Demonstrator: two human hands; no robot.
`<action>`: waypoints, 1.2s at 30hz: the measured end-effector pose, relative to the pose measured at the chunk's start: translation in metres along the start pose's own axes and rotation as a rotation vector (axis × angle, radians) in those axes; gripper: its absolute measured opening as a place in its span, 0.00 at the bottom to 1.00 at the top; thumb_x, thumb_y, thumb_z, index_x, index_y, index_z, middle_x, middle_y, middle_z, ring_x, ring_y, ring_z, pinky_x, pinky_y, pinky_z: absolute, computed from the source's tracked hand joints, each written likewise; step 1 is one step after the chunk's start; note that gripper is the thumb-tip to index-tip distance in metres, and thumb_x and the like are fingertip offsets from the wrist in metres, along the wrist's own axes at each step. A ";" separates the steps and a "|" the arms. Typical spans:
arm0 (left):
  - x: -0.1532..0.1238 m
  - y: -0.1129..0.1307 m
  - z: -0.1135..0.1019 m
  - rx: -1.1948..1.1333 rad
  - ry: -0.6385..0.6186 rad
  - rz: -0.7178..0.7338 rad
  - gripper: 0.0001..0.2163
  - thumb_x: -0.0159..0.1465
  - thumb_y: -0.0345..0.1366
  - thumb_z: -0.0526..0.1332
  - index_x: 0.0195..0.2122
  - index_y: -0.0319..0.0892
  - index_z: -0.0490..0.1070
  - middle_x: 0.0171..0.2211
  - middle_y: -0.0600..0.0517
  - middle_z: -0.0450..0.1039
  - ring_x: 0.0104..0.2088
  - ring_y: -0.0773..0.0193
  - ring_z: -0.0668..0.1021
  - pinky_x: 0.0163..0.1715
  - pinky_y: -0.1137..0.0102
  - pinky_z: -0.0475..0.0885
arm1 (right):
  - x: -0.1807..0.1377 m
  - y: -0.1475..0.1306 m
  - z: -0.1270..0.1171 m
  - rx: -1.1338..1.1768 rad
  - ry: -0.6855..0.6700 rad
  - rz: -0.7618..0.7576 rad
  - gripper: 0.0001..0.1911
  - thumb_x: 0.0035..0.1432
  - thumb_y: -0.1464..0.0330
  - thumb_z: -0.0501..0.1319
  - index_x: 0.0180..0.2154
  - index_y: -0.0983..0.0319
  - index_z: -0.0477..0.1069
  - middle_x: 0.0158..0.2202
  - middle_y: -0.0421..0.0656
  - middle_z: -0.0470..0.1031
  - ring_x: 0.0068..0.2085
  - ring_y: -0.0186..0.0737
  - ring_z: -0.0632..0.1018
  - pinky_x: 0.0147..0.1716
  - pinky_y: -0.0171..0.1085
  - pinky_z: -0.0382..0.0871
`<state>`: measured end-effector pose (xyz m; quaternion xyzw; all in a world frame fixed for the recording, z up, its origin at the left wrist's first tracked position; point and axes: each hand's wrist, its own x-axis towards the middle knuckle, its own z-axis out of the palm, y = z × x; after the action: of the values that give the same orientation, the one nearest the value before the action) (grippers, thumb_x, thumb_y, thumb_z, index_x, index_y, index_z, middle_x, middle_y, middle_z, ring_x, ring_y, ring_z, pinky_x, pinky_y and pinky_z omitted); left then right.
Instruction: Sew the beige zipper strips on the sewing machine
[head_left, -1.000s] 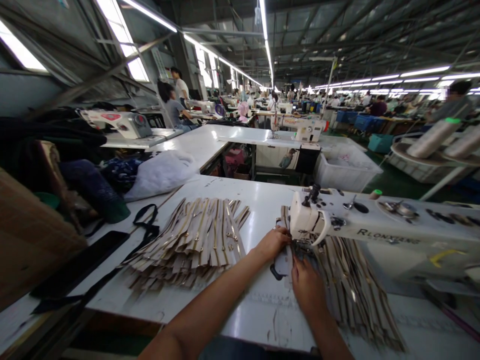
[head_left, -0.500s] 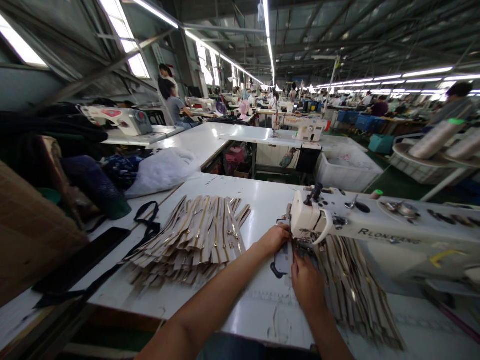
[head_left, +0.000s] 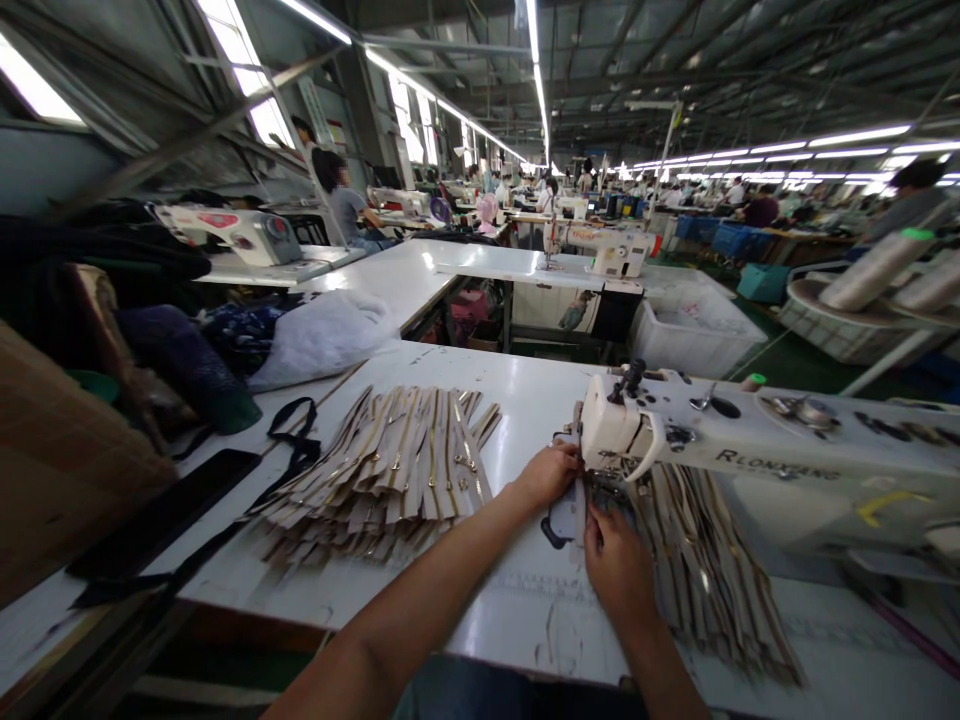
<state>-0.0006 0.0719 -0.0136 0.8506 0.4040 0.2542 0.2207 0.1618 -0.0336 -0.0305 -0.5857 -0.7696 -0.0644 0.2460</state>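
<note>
A white sewing machine (head_left: 750, 440) stands on the white table (head_left: 517, 400) at the right. My left hand (head_left: 550, 472) rests beside its head, fingers curled against a small pale piece under the needle. Just below the needle, my right hand (head_left: 616, 560) presses fingers together on the same piece (head_left: 568, 518). A fanned pile of beige zipper strips (head_left: 390, 470) lies to the left of my hands. Another heap of beige strips (head_left: 705, 570) hangs under the machine arm at the right.
Black straps (head_left: 292, 450) and a dark flat object (head_left: 161, 515) lie at the table's left edge. A white bag (head_left: 322, 335) and dark fabric sit behind. Thread cones (head_left: 874, 270) stand at far right. Other workers sit at distant machines.
The view has shifted slightly. My hands stay at the needle, with the left hand a little nearer the machine head.
</note>
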 end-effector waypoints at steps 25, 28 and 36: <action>-0.052 0.049 -0.003 -0.021 -0.009 0.175 0.12 0.66 0.30 0.56 0.50 0.42 0.71 0.46 0.46 0.69 0.47 0.58 0.71 0.51 0.64 0.67 | -0.006 -0.001 -0.009 0.189 -0.076 0.046 0.16 0.64 0.72 0.48 0.42 0.65 0.74 0.36 0.49 0.75 0.37 0.43 0.78 0.38 0.40 0.71; -0.053 0.049 -0.004 -0.037 -0.003 0.185 0.10 0.67 0.32 0.55 0.46 0.40 0.73 0.45 0.45 0.69 0.46 0.58 0.71 0.50 0.64 0.68 | -0.015 -0.002 -0.011 0.254 -0.030 0.081 0.13 0.63 0.72 0.50 0.41 0.65 0.72 0.35 0.48 0.74 0.38 0.43 0.76 0.39 0.41 0.70; -0.055 0.048 -0.002 -0.011 0.001 0.181 0.10 0.67 0.32 0.55 0.45 0.40 0.73 0.46 0.44 0.69 0.47 0.58 0.71 0.51 0.64 0.68 | -0.022 -0.003 -0.012 0.315 -0.004 0.077 0.08 0.61 0.73 0.52 0.36 0.62 0.69 0.33 0.44 0.71 0.35 0.41 0.74 0.38 0.39 0.67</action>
<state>-0.0045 0.0009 0.0019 0.8824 0.3240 0.2756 0.2011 0.1669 -0.0582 -0.0290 -0.5692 -0.7475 0.0678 0.3357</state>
